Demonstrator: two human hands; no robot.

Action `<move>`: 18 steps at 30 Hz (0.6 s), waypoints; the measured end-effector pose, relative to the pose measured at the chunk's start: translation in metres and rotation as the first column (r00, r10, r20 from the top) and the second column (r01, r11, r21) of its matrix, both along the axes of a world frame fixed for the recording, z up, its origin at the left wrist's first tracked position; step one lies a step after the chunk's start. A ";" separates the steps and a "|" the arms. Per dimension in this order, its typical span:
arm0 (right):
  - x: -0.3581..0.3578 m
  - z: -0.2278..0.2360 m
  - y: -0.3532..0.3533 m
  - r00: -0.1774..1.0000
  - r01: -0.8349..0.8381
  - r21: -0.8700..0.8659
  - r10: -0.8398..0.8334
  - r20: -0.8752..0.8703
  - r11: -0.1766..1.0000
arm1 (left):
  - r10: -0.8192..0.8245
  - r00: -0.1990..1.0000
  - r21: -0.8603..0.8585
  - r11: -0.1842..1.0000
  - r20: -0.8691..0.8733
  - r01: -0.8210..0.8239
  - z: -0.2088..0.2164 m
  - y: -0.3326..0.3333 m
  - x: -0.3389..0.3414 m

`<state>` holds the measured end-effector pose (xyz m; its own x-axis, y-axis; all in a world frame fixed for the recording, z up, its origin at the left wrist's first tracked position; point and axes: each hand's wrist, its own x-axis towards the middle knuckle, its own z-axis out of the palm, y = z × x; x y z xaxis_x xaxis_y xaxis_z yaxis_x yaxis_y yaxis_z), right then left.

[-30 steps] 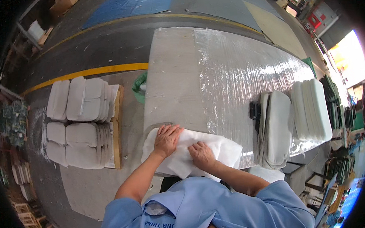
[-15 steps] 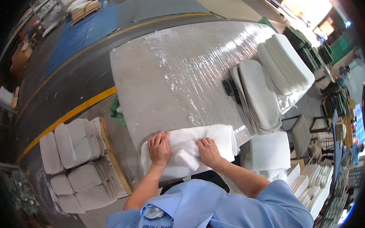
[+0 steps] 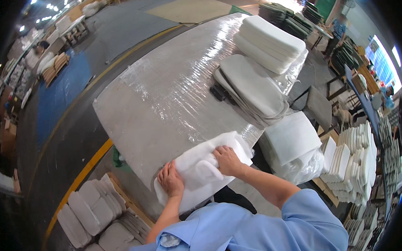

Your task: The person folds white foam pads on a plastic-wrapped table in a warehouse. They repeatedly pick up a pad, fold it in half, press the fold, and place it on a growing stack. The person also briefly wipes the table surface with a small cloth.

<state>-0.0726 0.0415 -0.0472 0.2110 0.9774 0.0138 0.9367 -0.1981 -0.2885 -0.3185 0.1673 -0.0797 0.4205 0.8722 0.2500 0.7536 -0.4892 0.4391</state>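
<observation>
A soft white sheet of padding lies over the near edge of the table, with a loose curled fold standing up in its middle. My left hand rests on its left end, fingers stretched and slightly apart. My right hand is on the right part beside the curled fold, its fingers bent and pressed into the padding. Their exact hold is partly hidden by the hand. What is beneath the padding cannot be seen.
The plastic-wrapped table bears a stack of grey cushion pieces, a stack of white pads and a small black object. A white bundle in plastic stands at right. Grey cushions stand at lower left.
The whole view has swung, so the table and stacks sit further left. Both hands stay on the padding, and its curled fold remains between them.
</observation>
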 end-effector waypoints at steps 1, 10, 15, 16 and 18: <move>-0.001 -0.005 -0.004 0.999 -0.003 0.001 0.003 -0.046 1.000 | 0.011 1.000 0.008 1.000 -0.020 -0.011 -0.001 -0.002 -0.001; -0.006 0.027 -0.032 0.983 0.110 -0.068 -0.118 -0.140 0.992 | -0.001 0.999 0.019 1.000 -0.037 0.001 -0.003 0.000 -0.003; 0.004 0.030 -0.020 0.942 0.334 -0.111 -0.326 0.080 0.936 | 0.007 0.999 0.020 1.000 -0.034 -0.006 -0.001 0.001 0.000; 0.006 0.017 -0.027 0.955 0.289 -0.008 -0.287 0.072 0.957 | 0.002 0.999 0.016 1.000 -0.035 -0.001 -0.001 -0.001 0.003; 0.002 0.000 -0.031 0.979 0.202 0.028 -0.201 -0.036 0.979 | 0.013 0.999 0.028 1.000 -0.043 -0.011 -0.002 -0.002 0.005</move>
<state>-0.0701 0.0106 -0.0476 0.4042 0.9141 0.0337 0.8685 -0.3719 -0.3277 -0.3138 0.1657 -0.0818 0.4209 0.8701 0.2564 0.7774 -0.4917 0.3923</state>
